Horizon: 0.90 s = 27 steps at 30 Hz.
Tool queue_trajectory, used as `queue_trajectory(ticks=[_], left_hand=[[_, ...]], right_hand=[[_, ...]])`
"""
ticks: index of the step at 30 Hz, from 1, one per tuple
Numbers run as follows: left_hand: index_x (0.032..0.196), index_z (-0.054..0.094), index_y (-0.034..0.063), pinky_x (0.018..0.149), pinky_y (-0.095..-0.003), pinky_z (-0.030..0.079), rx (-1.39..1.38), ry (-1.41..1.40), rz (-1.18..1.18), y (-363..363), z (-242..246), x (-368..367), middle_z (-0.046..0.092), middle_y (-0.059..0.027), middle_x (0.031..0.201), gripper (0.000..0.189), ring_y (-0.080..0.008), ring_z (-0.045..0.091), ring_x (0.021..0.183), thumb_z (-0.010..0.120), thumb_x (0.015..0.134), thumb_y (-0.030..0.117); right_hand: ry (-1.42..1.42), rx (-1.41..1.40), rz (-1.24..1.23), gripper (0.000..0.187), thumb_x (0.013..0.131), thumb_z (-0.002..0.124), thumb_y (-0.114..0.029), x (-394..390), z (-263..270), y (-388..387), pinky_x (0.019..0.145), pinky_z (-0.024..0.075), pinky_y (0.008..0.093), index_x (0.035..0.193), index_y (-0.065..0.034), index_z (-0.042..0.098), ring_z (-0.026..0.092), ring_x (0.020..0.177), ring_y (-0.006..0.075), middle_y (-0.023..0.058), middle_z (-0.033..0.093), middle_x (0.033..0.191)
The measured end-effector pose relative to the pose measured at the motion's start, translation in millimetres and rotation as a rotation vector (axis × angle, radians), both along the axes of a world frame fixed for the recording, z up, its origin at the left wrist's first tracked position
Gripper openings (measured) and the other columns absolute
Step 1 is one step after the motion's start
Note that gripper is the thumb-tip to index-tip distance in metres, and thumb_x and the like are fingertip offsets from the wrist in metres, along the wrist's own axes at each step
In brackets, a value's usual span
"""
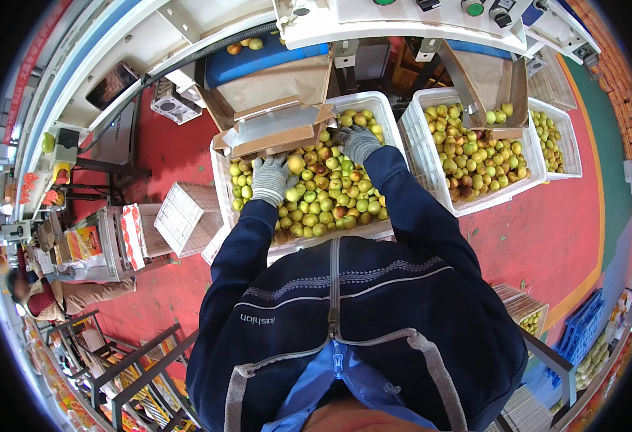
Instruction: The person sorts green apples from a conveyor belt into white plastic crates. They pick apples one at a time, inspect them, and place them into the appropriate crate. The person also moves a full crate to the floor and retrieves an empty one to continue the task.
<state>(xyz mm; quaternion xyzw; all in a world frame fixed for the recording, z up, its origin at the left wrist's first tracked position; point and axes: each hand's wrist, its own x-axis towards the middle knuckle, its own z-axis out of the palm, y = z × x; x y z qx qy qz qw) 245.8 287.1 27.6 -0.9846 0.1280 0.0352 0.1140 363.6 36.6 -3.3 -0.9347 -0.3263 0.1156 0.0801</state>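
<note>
A white plastic crate full of round yellow-green fruit, some with brown patches, stands right before me. Both my hands wear grey striped knit gloves. My left hand lies palm down on the fruit at the crate's left side, fingertips close to a cardboard-lined chute. A yellowish fruit sits beside those fingers. Toward the crate's far right corner, my right hand rests on the fruit with fingers spread. Neither palm can be seen. The chute's lip hangs over the far left part of the crate.
A second fruit-filled crate stands on the right under another chute, with a third crate beyond. Blue conveyor belts and a white machine panel lie ahead. An upturned crate is left; farther off is a person.
</note>
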Motion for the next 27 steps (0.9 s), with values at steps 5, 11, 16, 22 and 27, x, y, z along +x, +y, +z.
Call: queue_trajectory(ticks=[5,11,16,22,27], left_hand=[[0.118,0.069,0.0249,0.102,-0.0477,0.039,-0.235,0.061,0.142,38.7,-14.4,20.6,0.067,-0.0088,0.113,0.039,-0.03,0.057,0.115,0.066,0.082,0.041],[0.117,0.065,0.01,0.101,-0.0454,0.042,-0.252,-0.477,0.164,61.0,-28.1,34.7,0.066,-0.0108,0.118,0.047,-0.0327,0.059,0.112,0.063,0.08,0.039],[0.116,0.065,0.0071,0.105,-0.0454,0.041,-0.485,-0.353,0.314,69.0,-26.6,27.3,0.066,-0.0175,0.111,0.038,-0.0349,0.057,0.114,0.064,0.082,0.025],[0.106,0.072,0.021,0.115,-0.0518,0.028,-0.262,-0.128,-0.065,51.9,4.7,-28.4,0.06,-0.0046,0.131,0.032,-0.0266,0.05,0.128,0.06,0.079,0.009],[0.105,0.072,0.018,0.115,-0.0519,0.026,-0.24,-0.033,0.033,35.5,16.8,-62.4,0.057,-0.0054,0.135,0.027,-0.0261,0.046,0.132,0.067,0.079,0.017]], right_hand=[[-0.141,-0.065,-0.075,0.035,0.091,0.056,-0.021,-4.1,4.0,-19.1,0.112,0.032,0.0429,0.125,-0.0176,0.062,0.047,0.131,0.0268,0.0025,0.052,0.138],[-0.107,0.12,-0.219,0.037,0.085,0.058,-0.011,-40.0,19.5,-48.8,0.109,0.0377,0.0418,0.121,-0.0133,0.064,0.051,0.127,0.029,0.0112,0.056,0.135],[-0.06,0.371,-0.008,0.035,0.084,0.06,-0.013,-91.8,24.7,-19.9,0.11,0.0373,0.041,0.118,-0.011,0.065,0.052,0.125,0.0301,0.0108,0.06,0.13],[0.221,0.063,0.387,0.042,0.091,0.057,-0.029,-153.7,27.4,49.7,0.118,0.0213,0.0468,0.131,-0.0153,0.06,0.035,0.142,0.0258,0.008,0.04,0.152],[0.124,-0.008,0.355,0.035,0.093,0.053,-0.03,-159.1,29.3,51.9,0.116,0.0187,0.0594,0.126,-0.0245,0.063,0.036,0.14,0.03,0.0065,0.037,0.153]])
